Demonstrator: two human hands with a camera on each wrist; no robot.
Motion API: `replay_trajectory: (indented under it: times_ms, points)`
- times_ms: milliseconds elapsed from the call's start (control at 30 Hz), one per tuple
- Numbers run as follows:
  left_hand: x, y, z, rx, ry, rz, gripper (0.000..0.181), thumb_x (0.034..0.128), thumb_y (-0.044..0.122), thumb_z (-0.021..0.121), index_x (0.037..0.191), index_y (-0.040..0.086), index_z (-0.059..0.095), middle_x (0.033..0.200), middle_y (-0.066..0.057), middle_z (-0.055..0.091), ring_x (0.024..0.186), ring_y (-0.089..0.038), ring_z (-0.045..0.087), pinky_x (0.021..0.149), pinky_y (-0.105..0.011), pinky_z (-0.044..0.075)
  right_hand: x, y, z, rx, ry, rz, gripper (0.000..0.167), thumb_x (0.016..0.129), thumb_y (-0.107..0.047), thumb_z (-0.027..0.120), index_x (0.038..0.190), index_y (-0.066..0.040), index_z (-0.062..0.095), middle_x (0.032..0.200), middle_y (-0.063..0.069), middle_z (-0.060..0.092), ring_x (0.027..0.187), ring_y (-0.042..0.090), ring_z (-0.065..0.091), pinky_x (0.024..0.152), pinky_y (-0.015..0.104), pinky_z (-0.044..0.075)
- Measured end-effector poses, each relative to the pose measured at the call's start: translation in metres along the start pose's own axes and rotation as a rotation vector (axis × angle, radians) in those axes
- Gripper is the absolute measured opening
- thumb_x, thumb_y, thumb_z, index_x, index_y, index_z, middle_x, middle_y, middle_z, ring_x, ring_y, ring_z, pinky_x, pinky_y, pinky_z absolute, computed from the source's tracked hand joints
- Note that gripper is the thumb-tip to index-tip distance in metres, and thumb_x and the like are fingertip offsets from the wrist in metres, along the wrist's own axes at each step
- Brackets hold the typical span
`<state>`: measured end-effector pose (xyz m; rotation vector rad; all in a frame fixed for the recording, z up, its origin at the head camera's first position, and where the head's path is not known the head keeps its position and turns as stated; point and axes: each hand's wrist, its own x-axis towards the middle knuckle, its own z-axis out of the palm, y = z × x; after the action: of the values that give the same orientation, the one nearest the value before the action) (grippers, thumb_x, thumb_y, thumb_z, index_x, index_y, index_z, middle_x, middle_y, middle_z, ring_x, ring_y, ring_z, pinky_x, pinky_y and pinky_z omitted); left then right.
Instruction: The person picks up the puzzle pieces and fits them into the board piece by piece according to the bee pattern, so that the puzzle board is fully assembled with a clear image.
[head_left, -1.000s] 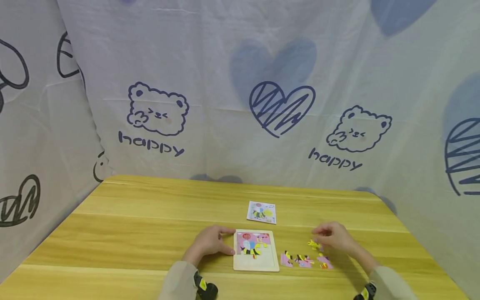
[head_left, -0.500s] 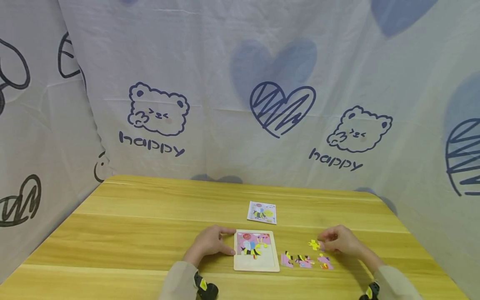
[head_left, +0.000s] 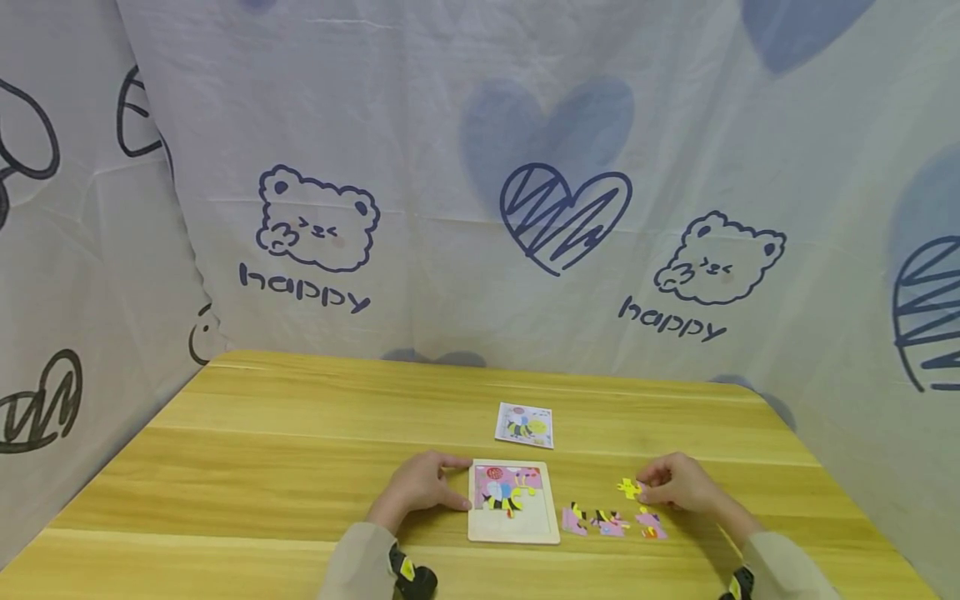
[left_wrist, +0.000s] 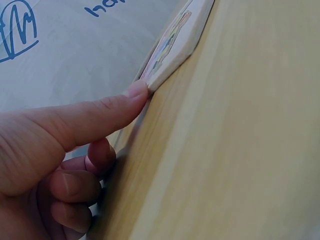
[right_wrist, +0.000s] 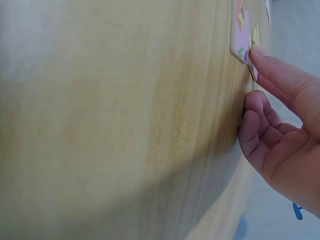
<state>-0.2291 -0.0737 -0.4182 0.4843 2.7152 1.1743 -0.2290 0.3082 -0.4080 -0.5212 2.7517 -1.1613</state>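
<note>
Jutting left from the nearly closed right grip point(head_left: 679, 484), a yellow puzzle piece point(head_left: 627, 489) is pinched

Beige slvs point(head_left: 356, 565), blk wrist cams point(head_left: 422, 583); yel mark point(head_left: 407, 568) on L.

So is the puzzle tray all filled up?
No, the tray is only partly filled: most of its near side is bare, and loose pieces lie on the table beside it.

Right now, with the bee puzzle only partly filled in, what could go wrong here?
The right grip might knock the nearby loose piece if it moves the yellow piece. The left grip touches the pale tray on its left side only, so the tray could possibly slide under pressure.
</note>
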Motion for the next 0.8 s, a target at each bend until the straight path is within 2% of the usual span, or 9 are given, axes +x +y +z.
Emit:
replay_trajectory:
  times_ms: [167,500,800]
  points:
    - [0.0008,-0.0012,0.0008,0.001,0.0,0.001,0.056,0.0608,0.022,0.081,0.113,0.014,0.064,0.058,0.001,0.04,0.052,-0.013,0.034,0.05,-0.027,0.029,0.0001,0.0003,-0.0001,0.01,0.004,-0.003,0.021,0.07,-0.006,0.074,0.079,0.006,0.059,0.066,0.001,0.05,0.049,0.004,0.042,0.042,0.022,0.038]
    - [0.001,0.0,0.0007,0.001,-0.005,-0.005,0.056,0.0605,0.022,0.081,0.113,0.014,0.064,0.06,-0.001,0.042,0.054,-0.013,0.036,0.051,-0.027,0.03,0.0014,-0.0018,-0.0004,0.072,0.008,0.062,0.022,0.069,0.0,0.071,0.081,0.005,0.053,0.065,0.002,0.049,0.05,0.009,0.044,0.043,0.021,0.038]
    - [0.0018,-0.001,-0.0003,-0.004,-0.003,-0.005,0.056,0.061,0.022,0.081,0.114,0.013,0.064,0.055,0.002,0.039,0.048,-0.011,0.033,0.048,-0.026,0.029,0.0018,-0.005,0.0011,0.163,0.025,0.093,0.015,0.083,0.0,0.057,0.092,0.013,0.055,0.071,0.005,0.054,0.062,0.016,0.053,0.052,0.027,0.046]
